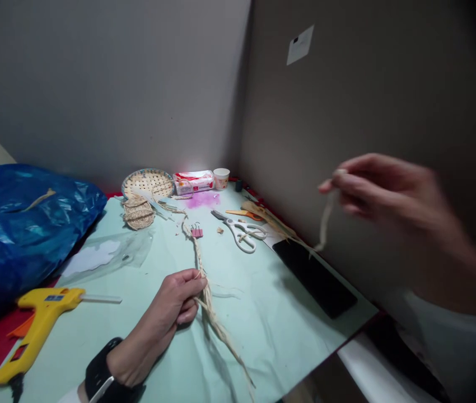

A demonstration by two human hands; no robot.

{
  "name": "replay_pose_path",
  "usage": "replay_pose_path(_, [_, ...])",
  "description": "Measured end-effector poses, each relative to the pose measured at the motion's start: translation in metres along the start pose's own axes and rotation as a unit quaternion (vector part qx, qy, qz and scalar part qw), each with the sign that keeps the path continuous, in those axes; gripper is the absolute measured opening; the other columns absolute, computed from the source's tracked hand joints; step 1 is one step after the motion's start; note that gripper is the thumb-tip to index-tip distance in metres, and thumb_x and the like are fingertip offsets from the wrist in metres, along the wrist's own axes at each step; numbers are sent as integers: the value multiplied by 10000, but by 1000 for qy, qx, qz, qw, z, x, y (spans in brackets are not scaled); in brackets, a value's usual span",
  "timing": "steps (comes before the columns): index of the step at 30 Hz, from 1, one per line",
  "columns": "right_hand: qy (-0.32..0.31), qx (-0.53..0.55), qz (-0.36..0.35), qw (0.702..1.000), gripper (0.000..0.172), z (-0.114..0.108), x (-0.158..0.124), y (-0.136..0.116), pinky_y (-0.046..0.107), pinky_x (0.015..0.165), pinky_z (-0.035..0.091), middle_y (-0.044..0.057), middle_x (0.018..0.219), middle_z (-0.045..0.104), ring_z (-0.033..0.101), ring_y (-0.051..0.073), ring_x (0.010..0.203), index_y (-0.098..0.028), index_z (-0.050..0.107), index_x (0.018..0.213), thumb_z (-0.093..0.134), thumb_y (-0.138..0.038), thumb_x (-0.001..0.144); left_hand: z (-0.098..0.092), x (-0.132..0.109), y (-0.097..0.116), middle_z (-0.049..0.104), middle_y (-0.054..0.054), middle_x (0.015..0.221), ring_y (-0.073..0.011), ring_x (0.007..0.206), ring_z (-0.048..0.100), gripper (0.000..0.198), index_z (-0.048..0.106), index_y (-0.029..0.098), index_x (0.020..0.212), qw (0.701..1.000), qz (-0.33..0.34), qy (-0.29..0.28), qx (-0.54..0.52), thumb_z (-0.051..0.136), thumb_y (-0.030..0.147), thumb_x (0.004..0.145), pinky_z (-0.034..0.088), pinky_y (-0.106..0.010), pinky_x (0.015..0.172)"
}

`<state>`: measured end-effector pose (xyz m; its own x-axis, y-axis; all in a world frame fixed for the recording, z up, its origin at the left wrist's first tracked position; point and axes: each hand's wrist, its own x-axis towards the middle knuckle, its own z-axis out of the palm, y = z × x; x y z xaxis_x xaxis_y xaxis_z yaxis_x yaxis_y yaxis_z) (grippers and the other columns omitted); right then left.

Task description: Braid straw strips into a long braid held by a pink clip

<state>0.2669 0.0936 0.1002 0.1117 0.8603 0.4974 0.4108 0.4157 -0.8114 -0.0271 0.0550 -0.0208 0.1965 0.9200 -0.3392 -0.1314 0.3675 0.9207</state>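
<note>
My left hand (181, 294) pinches a braided straw cord (199, 258) between thumb and fingers. Loose strands fan out below the grip toward the table's front, and the braid runs back toward a coiled straw bundle (138, 211). Raised at the right, slightly blurred, my right hand (378, 182) pinches one pale straw strand (326, 221), which hangs down from the fingertips. A pink binder clip (196, 230) sits against the braid farther back.
White-handled scissors (246, 232), orange scissors (248, 214) and a black phone-like slab (313, 277) lie at right. At left are a yellow glue gun (45, 319) and a blue plastic bag (23, 224). A woven basket (148, 182), tissue pack (194, 182) and paper cup (221, 179) stand behind.
</note>
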Motion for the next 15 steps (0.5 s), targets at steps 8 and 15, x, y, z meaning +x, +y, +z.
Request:
replay_pose_path(8, [-63, -436, -53, 896, 196, 53, 71, 54, 329, 647, 371, 124, 789, 637, 614, 250, 727, -126, 651, 879, 490, -40, 806, -4, 3, -2, 233, 118, 547, -17, 417, 95, 262, 460, 175, 672, 1000, -10, -16, -18, 668, 295, 775, 99, -165, 347])
replay_pose_path(15, [-308, -202, -115, 923, 165, 112, -21, 25, 252, 664, 391, 53, 832, 671, 594, 162, 732, -165, 676, 928, 537, -247, 896, -2, 1, -4, 310, 90, 612, -7, 416, 136, 245, 464, 171, 694, 999, 4, -27, -17, 640, 300, 805, 96, -180, 365])
